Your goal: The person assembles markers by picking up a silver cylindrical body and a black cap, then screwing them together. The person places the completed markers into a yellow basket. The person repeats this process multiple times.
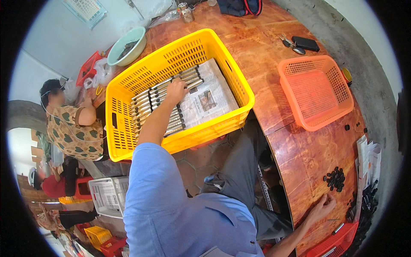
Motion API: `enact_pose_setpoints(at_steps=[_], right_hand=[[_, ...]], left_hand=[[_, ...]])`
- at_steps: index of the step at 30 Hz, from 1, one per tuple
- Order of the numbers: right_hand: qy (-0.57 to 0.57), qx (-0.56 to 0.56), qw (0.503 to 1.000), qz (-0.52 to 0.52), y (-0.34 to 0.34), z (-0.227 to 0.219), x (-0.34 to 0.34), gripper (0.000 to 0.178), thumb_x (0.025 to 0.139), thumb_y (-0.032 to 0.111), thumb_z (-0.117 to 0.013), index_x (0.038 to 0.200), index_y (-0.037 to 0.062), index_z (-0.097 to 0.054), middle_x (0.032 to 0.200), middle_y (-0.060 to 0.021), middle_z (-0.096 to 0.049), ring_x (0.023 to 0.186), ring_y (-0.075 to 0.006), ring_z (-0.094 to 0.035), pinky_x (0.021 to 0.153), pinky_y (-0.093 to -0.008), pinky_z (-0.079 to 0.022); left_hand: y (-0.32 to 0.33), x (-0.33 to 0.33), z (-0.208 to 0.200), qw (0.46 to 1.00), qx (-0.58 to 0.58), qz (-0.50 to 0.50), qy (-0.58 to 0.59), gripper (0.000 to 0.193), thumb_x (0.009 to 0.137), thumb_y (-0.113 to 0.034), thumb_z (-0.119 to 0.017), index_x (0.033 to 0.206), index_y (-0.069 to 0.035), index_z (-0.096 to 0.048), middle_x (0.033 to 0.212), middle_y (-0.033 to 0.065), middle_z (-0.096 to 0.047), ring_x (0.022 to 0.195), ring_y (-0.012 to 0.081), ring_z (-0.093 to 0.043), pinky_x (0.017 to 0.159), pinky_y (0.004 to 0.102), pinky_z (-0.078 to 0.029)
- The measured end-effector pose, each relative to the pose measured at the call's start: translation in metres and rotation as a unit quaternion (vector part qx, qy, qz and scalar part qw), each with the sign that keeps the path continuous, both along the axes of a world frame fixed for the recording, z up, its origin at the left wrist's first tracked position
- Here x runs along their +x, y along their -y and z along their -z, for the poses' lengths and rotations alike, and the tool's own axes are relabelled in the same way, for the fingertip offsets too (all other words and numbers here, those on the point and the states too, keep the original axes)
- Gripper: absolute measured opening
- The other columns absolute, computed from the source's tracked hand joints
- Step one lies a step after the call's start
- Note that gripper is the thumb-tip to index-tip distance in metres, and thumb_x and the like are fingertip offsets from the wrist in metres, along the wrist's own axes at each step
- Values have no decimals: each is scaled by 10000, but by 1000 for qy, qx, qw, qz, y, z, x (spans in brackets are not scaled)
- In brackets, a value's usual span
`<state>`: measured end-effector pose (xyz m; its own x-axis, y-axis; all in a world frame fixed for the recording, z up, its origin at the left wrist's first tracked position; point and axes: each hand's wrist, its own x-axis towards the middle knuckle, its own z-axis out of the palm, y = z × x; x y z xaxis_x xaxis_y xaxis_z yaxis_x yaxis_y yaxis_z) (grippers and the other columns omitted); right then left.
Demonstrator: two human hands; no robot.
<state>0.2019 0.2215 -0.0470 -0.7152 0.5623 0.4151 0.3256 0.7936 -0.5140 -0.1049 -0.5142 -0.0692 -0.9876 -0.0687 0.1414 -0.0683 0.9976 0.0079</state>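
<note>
Broad brown tabletop [257,55] at right. Yellow crate [214,130] off its edge, orange basket [310,92] on it. Newspaper [219,83] inside crate; silvery black-ended rods [144,106] in rows there. Left hand [176,91] over rods, fingers bent; cannot tell if gripping. Right hand [322,208] beside small black pieces [335,179], fingers curled, grip unclear. Step in hand seems arranging rods; next move likely calls for gentle alignment, neighbours undisturbed.
</note>
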Motion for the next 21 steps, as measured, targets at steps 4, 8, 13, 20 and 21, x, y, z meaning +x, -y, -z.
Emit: enact_pose_setpoints(at_steps=[4, 8, 13, 20, 21], right_hand=[[13, 1, 1000, 4, 16, -14, -7, 260, 999, 189, -628, 1122, -38, -600, 1079, -146, -565, 1003, -285, -549, 896, -392, -453], [-10, 0, 1000, -16, 3, -1, -3, 285, 1027, 258, -608, 1136, -6, -606, 1082, -116, -555, 980, -255, -549, 868, -382, -454], [0, -8, 1000, 0, 5, 0, -4, 275, 1021, 233, -613, 1141, -14, -606, 1076, -123, -564, 980, -266, -552, 874, -389, -460], [23, -21, 1000, 4, 16, -16, 0, 260, 977, 163, -634, 1133, -43, -606, 1108, -163, -580, 1055, -311, -552, 914, -407, -459], [39, -14, 999, 16, 26, -26, 0, 236, 950, 120, -631, 1121, -41, -608, 1114, -169, -578, 1067, -324, -552, 956, -416, -446]], left_hand=[[18, -1, 6, 995, 20, -59, 72, 227, 791, -200, -781, 926, -30, -716, 1033, 164, -685, 987, 368, -669, 840, 478, -549], [29, 8, 9, 996, 22, -55, 72, 262, 842, -194, -764, 1032, -35, -680, 1105, 170, -668, 1010, 385, -667, 839, 498, -555], [11, 17, 1, 1000, 26, -3, 3, 309, 881, -169, -726, 1153, -57, -630, 1163, 182, -629, 1031, 385, -663, 845, 487, -562], [5, 1, 23, 995, 17, 87, 34, 284, 879, -85, -641, 1159, -38, -639, 1107, 215, -632, 1051, 411, -644, 892, 491, -546], [0, -6, 25, 995, 33, 89, 22, 268, 877, -75, -619, 1139, -26, -645, 1083, 229, -640, 1046, 422, -641, 896, 499, -540]])
